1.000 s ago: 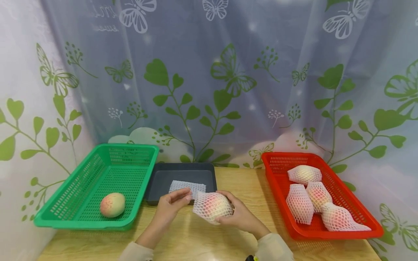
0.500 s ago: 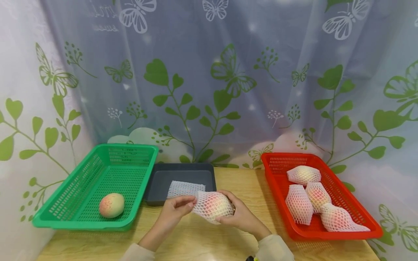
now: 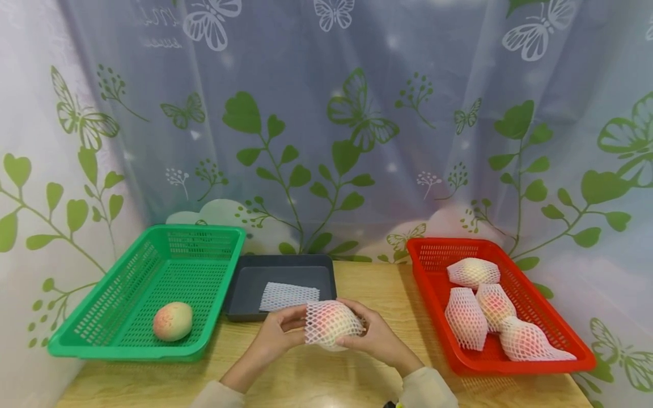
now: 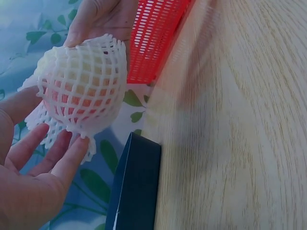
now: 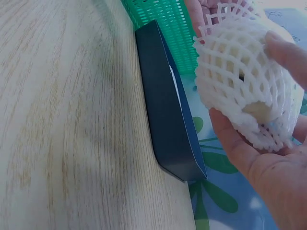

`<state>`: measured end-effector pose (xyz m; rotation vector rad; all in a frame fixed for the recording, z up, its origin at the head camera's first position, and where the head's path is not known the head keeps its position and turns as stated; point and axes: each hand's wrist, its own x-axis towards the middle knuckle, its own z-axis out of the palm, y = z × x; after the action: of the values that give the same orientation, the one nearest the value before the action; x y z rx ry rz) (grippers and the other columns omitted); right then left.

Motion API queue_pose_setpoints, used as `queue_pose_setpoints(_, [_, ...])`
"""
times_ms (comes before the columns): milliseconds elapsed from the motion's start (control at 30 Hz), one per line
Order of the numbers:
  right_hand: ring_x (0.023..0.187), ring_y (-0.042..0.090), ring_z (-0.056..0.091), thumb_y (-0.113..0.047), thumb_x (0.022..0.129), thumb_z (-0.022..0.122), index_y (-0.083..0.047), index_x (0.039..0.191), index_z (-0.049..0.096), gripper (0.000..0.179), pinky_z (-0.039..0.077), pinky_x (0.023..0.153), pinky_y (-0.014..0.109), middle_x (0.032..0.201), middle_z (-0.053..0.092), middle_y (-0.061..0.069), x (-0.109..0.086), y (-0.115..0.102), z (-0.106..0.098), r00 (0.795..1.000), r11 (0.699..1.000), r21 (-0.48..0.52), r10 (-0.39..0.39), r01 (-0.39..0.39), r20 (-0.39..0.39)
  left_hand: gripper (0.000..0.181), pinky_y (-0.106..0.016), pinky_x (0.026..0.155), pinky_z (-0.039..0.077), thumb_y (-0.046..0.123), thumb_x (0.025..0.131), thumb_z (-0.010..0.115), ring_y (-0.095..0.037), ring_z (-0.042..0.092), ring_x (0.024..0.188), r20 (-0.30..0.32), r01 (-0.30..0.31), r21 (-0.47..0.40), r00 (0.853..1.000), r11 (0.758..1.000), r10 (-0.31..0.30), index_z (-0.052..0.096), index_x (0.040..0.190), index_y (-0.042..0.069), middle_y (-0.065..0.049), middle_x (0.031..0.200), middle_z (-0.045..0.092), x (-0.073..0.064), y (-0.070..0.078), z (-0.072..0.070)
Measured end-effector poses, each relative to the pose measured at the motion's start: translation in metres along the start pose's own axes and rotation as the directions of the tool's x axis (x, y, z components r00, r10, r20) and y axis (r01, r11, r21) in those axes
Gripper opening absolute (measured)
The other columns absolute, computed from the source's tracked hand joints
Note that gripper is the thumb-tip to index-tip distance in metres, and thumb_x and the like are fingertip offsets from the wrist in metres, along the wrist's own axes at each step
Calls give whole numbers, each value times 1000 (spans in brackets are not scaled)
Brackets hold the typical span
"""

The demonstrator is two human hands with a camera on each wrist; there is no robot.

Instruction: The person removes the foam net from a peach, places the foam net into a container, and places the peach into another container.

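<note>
A peach (image 3: 339, 322) sits inside a white foam net sleeve (image 3: 313, 324) above the table, between both hands. My right hand (image 3: 380, 338) grips the netted peach from its right side, thumb in front and fingers behind. At the sleeve's loose left end, my left hand (image 3: 279, 335) holds the net edge between thumb and fingertips. The left wrist view has those fingertips at the rim of the net (image 4: 84, 88), spread apart. In the right wrist view, the right thumb and fingers press the netted peach (image 5: 244, 81) from two sides.
A green basket (image 3: 127, 352) on the left contains one bare peach (image 3: 173, 322). Behind the hands lies a dark grey tray (image 3: 247, 283) with flat foam netting (image 3: 289, 296). The red basket (image 3: 520, 367) on the right has several netted peaches (image 3: 466, 318). A printed curtain hangs behind.
My left hand has moved right to the sleeve's loose end, which now stands wider and squarer. The right hand stays nearly in place with the peach.
</note>
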<state>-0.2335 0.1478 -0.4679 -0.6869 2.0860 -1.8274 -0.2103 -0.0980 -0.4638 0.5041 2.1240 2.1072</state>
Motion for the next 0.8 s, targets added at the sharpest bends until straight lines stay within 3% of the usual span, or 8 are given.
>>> queue_pose_setpoints(233, [111, 24, 57, -11, 82, 76, -6, 144, 42, 70, 54, 85, 31, 143, 45, 17, 0, 3, 0, 1000, 1000, 18, -19, 19, 8, 60, -25, 82, 54, -4, 78, 72, -38, 59, 110, -7, 6, 21, 1000, 1000, -6, 46, 131, -16, -30, 123, 55, 1, 1, 4])
queue_pose_setpoints(467, [107, 17, 61, -10, 83, 76, 2, 141, 44, 68, 54, 85, 28, 139, 49, 21, -2, 4, 0, 1000, 997, 73, -10, 9, 7, 66, -26, 81, 55, -5, 75, 70, -38, 58, 111, 51, 1, 2, 999, 1000, -2, 42, 134, -16, -27, 121, 55, -1, -3, 4])
queue_pose_setpoints(800, [98, 16, 66, -6, 81, 76, 8, 128, 56, 53, 56, 81, 30, 125, 61, 18, -2, 4, 2, 996, 992, 129, 0, 12, -92, 74, -27, 80, 55, -7, 73, 69, -37, 60, 109, 63, -7, -28, 998, 1000, 9, 36, 138, -15, -34, 131, 48, -4, -6, 3])
